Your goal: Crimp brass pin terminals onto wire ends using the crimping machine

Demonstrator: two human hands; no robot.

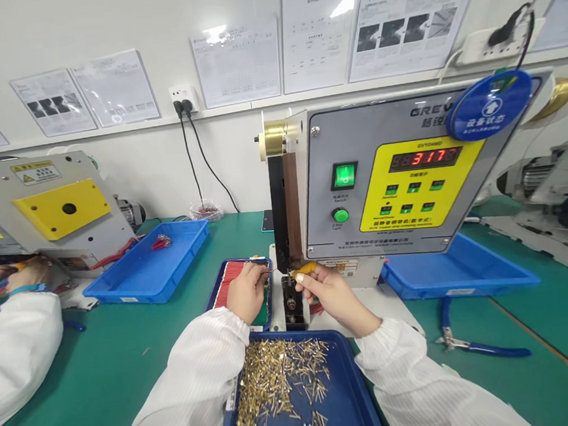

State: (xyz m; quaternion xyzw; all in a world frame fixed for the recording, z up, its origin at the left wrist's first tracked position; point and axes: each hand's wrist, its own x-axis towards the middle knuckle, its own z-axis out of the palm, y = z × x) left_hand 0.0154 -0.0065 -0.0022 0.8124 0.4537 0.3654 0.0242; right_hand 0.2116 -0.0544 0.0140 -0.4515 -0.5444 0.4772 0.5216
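My left hand (247,293) is closed in a pinch at the left of the crimping machine's work head (291,299), above a tray of red wires (229,282). A thin line runs from its fingertips toward the head; what it is I cannot make out. My right hand (335,295) pinches close against the right of the head, a yellow finger cot (305,269) on one finger; the small piece in its grip is hidden. Below both hands, a dark blue tray (344,395) holds many loose gold-coloured metal pins (265,382).
The machine's panel (371,178) rises just behind my right hand. Blue trays stand at left (188,262) and right (471,275). Blue-handled cutters (457,342) lie at right. A co-worker's hands (33,272) are at another machine (56,201) on the left.
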